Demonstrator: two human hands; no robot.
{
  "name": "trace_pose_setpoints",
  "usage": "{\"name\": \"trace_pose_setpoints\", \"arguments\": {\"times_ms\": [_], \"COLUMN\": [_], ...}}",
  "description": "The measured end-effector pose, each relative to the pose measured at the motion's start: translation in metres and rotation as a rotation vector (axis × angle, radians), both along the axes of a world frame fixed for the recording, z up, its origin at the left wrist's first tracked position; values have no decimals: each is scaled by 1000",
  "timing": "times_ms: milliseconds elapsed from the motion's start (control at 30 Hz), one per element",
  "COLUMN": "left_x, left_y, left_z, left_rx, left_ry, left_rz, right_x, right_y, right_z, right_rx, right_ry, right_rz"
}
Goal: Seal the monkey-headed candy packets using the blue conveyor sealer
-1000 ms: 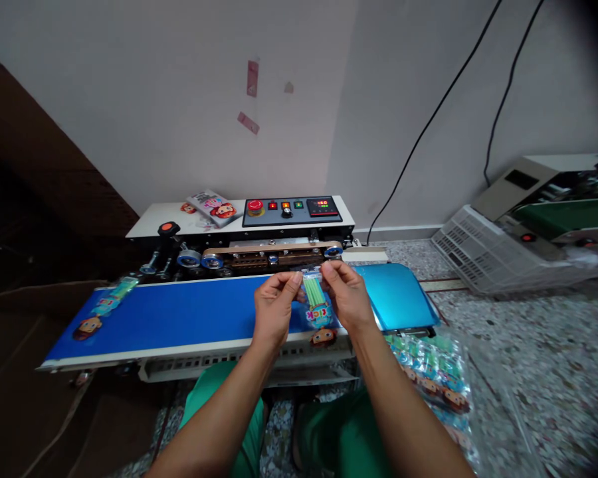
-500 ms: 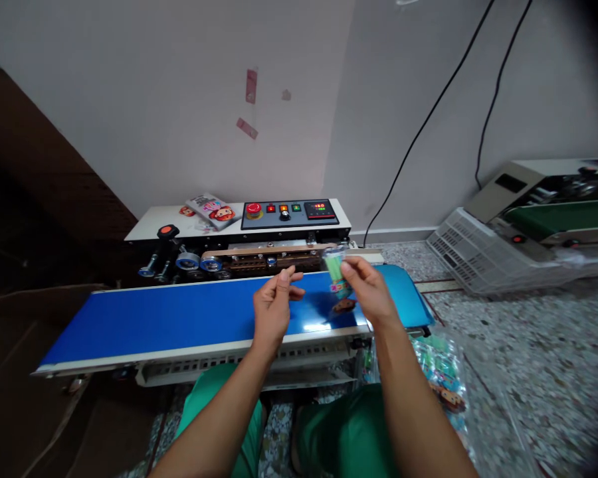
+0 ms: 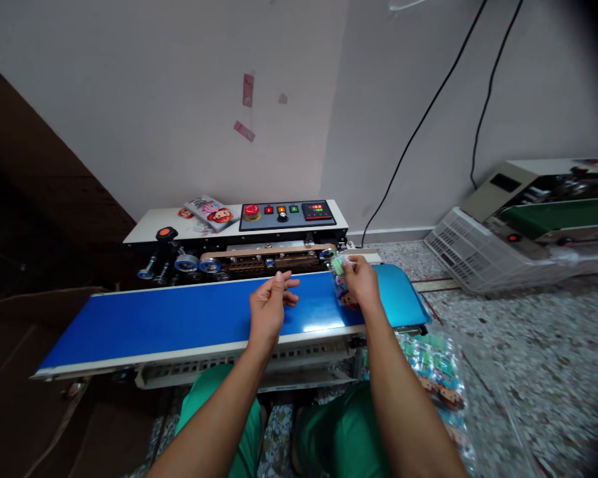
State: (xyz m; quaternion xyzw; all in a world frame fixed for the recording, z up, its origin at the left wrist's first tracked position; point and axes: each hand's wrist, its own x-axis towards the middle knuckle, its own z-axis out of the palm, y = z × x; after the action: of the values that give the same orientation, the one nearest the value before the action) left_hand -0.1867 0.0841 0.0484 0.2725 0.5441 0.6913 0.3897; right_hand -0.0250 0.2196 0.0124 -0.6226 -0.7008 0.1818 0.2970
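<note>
My right hand (image 3: 363,284) pinches a small clear plastic packet (image 3: 339,273) with green contents and a brown cartoon face near its lower end. The packet hangs over the right part of the blue conveyor belt (image 3: 179,315), close to the sealing machine's band (image 3: 274,251). To the left, my left hand (image 3: 270,299) hovers over the belt, empty, its fingers loosely curled and apart. Behind the belt stands the machine's control panel (image 3: 286,215), with a red stop button and a lit display.
Similar filled packets (image 3: 436,372) lie in clear plastic at the lower right. A printed pouch (image 3: 212,212) rests on the machine top. Farther right, a white crate (image 3: 471,255) stands by a second machine (image 3: 543,206). A cardboard box (image 3: 24,358) is at the left.
My right hand has moved slightly left and turned, bringing the packet down closer to the belt and the sealing band. My left hand stays nearly in place. The view has shifted a little.
</note>
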Motion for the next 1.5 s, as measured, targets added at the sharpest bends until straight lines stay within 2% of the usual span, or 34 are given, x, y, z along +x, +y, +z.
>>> {"name": "trace_pose_setpoints", "arguments": {"times_ms": [100, 200, 267, 333, 400, 467, 500, 600, 700, 767, 833, 900, 1000, 1200, 1333, 1500], "left_x": [1, 7, 14, 23, 33, 47, 56, 93, 135, 156, 168, 171, 169, 171, 174, 175], "left_y": [-2, -7, -14, -22, -30, -38, -42, -57, -77, -87, -93, -94, -88, -78, -76, -75], "left_z": [-5, -9, -11, -13, -15, -18, -19, -23, -29, -36, -43, -48, -52, -54, -54, -52], "left_rx": [-1, 26, 71, 134, 207, 271, 297, 364, 408, 426, 457, 452, 380, 330, 295, 292], "left_ry": [44, 194, 342, 501, 656, 771, 813, 887, 938, 1009, 1124, 1192, 1180, 1201, 1189, 1187], "left_rz": [0, 13, -16, -70, -120, -169, -202, -334, -483, -608, -709, -726, -672, -642, -660, -648], "right_x": [-6, 6, 26, 58, 101, 151, 176, 239, 270, 274, 270, 264, 253, 221, 200, 194], "right_y": [-1, -6, -14, -28, -47, -68, -79, -109, -126, -128, -122, -110, -88, -59, -50, -49], "right_z": [3, 15, 26, 34, 30, 11, -4, -61, -119, -151, -175, -193, -213, -234, -239, -240], "right_rx": [68, 131, 111, 130, 215, 240, 183, -190, -390, -501, -577, -620, -657, -721, -727, -747], "right_ry": [30, 276, 554, 794, 881, 818, 764, 593, 524, 465, 390, 303, 167, -55, -115, -107], "right_rz": [48, 6, -54, -148, -256, -353, -415, -585, -634, -632, -618, -602, -588, -614, -638, -630]}}
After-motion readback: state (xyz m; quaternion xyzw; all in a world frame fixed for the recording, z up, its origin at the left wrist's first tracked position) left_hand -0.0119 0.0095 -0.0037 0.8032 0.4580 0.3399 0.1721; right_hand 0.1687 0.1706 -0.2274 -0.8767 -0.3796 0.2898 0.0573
